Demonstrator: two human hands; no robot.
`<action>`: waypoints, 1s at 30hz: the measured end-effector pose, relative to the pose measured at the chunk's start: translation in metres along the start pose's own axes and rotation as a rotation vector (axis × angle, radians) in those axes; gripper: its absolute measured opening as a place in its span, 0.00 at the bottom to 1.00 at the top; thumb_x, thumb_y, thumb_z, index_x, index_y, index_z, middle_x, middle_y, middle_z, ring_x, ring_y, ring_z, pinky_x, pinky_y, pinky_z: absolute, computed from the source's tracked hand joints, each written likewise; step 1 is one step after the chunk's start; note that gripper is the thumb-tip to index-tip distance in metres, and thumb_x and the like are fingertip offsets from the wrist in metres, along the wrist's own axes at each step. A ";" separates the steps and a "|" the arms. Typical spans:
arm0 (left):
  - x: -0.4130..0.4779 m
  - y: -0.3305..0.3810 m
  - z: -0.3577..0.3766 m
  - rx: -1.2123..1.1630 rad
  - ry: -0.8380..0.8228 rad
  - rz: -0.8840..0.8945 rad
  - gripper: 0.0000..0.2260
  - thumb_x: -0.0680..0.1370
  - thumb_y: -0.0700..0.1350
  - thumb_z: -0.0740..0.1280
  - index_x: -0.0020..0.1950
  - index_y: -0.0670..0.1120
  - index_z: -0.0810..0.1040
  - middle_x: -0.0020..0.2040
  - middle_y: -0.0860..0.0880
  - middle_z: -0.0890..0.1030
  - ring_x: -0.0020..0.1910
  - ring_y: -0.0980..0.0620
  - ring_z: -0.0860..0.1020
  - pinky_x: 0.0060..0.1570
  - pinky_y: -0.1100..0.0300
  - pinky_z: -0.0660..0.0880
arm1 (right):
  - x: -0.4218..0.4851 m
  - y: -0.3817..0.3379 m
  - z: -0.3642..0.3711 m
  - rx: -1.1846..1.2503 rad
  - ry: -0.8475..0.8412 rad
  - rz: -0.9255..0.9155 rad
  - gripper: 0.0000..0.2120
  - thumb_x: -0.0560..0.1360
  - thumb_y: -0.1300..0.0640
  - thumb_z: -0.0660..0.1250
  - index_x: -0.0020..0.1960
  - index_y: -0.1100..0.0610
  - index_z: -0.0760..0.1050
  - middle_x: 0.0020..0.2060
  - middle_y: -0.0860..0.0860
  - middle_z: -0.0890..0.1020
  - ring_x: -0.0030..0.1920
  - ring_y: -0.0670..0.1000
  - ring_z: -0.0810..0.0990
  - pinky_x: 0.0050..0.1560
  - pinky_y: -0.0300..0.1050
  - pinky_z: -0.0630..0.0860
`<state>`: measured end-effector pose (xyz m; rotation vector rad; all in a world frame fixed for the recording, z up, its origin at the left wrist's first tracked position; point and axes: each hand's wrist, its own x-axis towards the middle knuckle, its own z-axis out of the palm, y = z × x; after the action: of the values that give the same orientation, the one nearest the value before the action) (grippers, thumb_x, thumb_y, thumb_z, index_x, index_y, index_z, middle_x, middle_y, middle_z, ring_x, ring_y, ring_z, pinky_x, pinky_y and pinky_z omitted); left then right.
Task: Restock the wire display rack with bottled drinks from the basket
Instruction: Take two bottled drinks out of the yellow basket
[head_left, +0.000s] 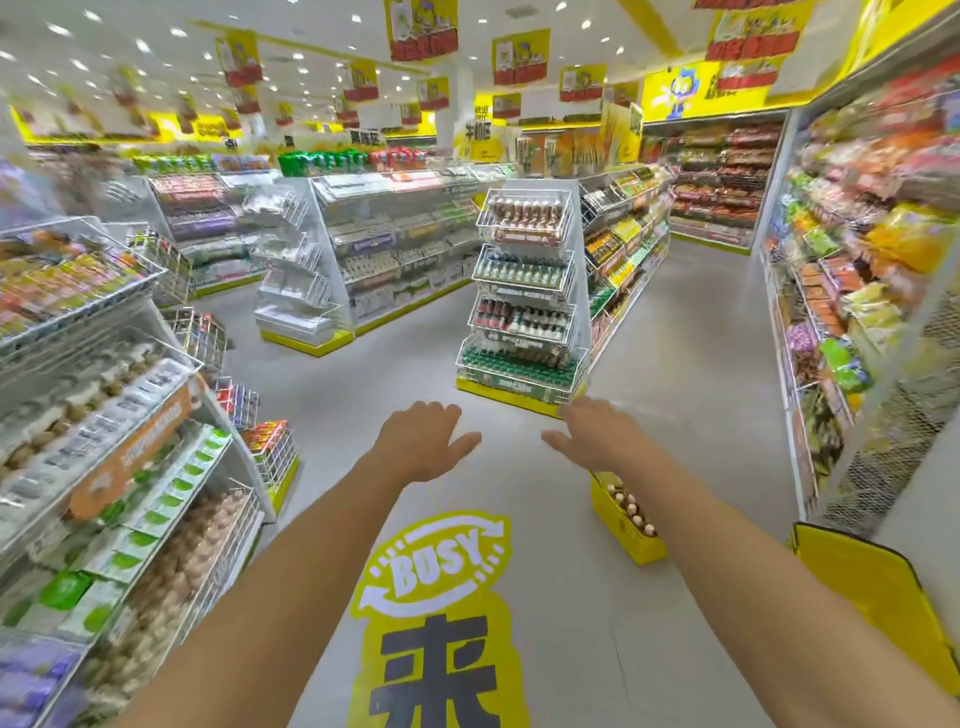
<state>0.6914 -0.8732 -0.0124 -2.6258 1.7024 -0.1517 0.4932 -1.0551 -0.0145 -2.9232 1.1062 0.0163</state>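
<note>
Bottles (631, 506) with brown caps fill the yellow plastic basket (626, 525) on the floor at lower right, just beneath the empty, spread right hand (597, 434); left hand (423, 439) likewise spread; white wire rack (524, 306) stands beyond, mid-frame.

Yellow basket (626, 525) of bottles (631, 512) sits near four-tier wire rack (522, 304).

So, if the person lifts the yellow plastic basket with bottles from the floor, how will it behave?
The yellow plastic basket probably feels heavy for its size, since a row of bottles fills it. Its walls look rigid, so it should hold its shape. The upright bottles may knock together or tip if it tilts.
</note>
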 end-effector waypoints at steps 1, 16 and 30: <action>0.019 -0.003 0.004 0.003 -0.016 -0.003 0.30 0.83 0.67 0.52 0.75 0.47 0.70 0.68 0.43 0.77 0.69 0.41 0.74 0.65 0.43 0.73 | 0.020 0.004 0.000 -0.006 -0.005 -0.012 0.29 0.84 0.34 0.56 0.74 0.55 0.70 0.69 0.60 0.76 0.70 0.64 0.74 0.65 0.62 0.77; 0.335 -0.044 0.046 -0.054 0.025 0.078 0.26 0.83 0.67 0.53 0.65 0.47 0.74 0.59 0.45 0.80 0.60 0.41 0.77 0.55 0.46 0.75 | 0.302 0.063 0.002 -0.066 -0.025 0.024 0.27 0.84 0.35 0.57 0.74 0.53 0.71 0.69 0.58 0.75 0.70 0.62 0.73 0.64 0.60 0.76; 0.635 -0.132 0.060 -0.140 0.017 0.043 0.28 0.83 0.67 0.53 0.70 0.48 0.74 0.65 0.47 0.80 0.65 0.44 0.76 0.61 0.45 0.76 | 0.589 0.136 -0.016 -0.029 -0.007 0.079 0.30 0.85 0.36 0.56 0.79 0.53 0.68 0.73 0.58 0.73 0.72 0.62 0.72 0.67 0.62 0.76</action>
<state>1.0735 -1.4008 -0.0158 -2.6888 1.8381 -0.0568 0.8443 -1.5470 -0.0091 -2.8997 1.2303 0.0438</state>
